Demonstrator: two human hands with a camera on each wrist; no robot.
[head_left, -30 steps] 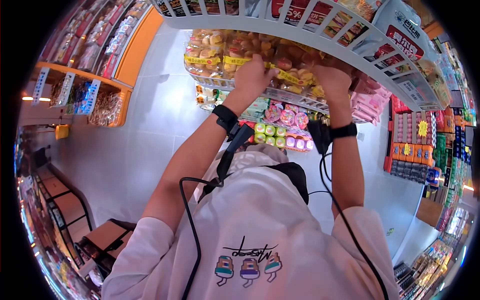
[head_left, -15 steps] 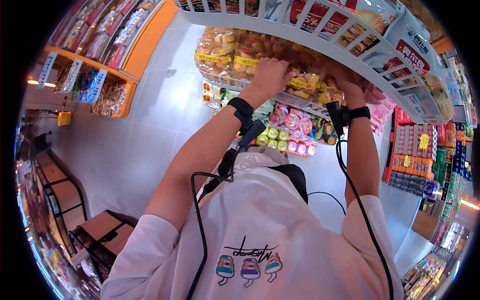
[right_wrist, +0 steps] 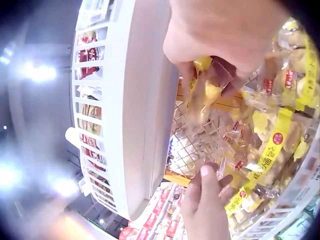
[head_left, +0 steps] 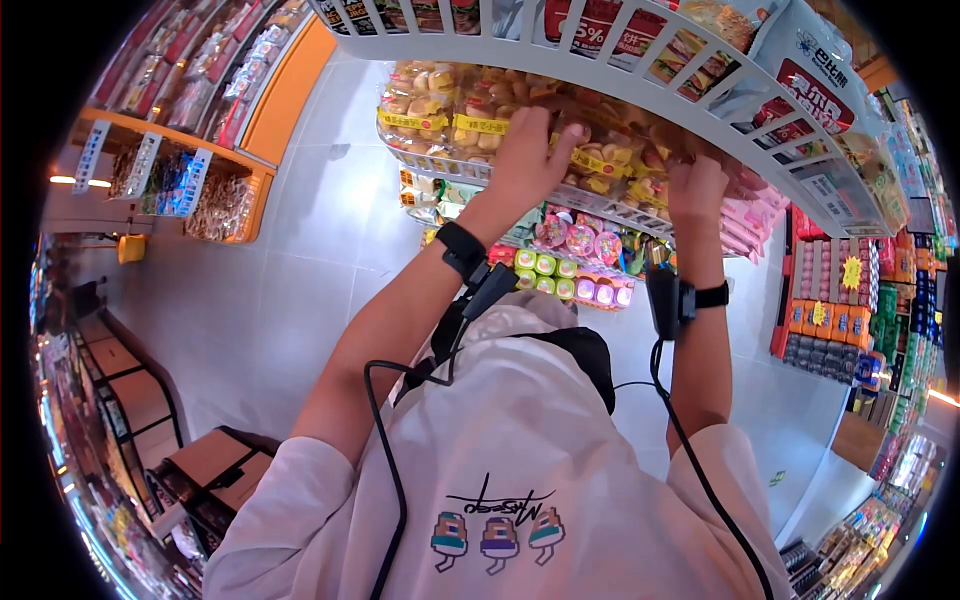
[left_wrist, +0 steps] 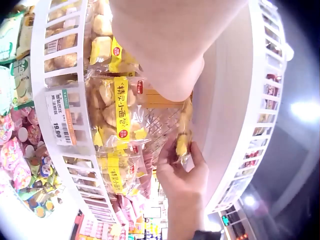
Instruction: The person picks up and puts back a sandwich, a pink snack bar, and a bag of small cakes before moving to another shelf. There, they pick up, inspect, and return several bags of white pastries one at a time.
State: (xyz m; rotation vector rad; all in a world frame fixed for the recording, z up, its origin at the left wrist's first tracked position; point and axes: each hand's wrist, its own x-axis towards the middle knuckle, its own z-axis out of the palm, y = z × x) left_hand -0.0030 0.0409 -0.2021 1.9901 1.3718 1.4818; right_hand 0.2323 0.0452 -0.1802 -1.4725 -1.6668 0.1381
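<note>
Holds left hand (right_wrist: pixel 204 200) loosely bent, with thumb apart, beside bagged buns (right_wrist: pixel 274 145); cannot tell whether touching. With right hand (right_wrist: pixel 225 37), pinches a bun bag (right_wrist: pixel 212 93) between thumb and fingers, above wire mesh (right_wrist: pixel 196 131).

Two hands, a left (head_left: pixel 527 160) and a right (head_left: pixel 697 192), bear one black wristband (head_left: pixel 462 250) apiece, with one bread pack (left_wrist: pixel 184 132) in the right. Two yellow bands (head_left: pixel 411 122) cross bread bags (head_left: pixel 420 103) left of the left hand; three label strips (head_left: pixel 144 172) hang farther left, three printed figures (head_left: pixel 500 538) on the shirt (head_left: pixel 520 415) below both.
</note>
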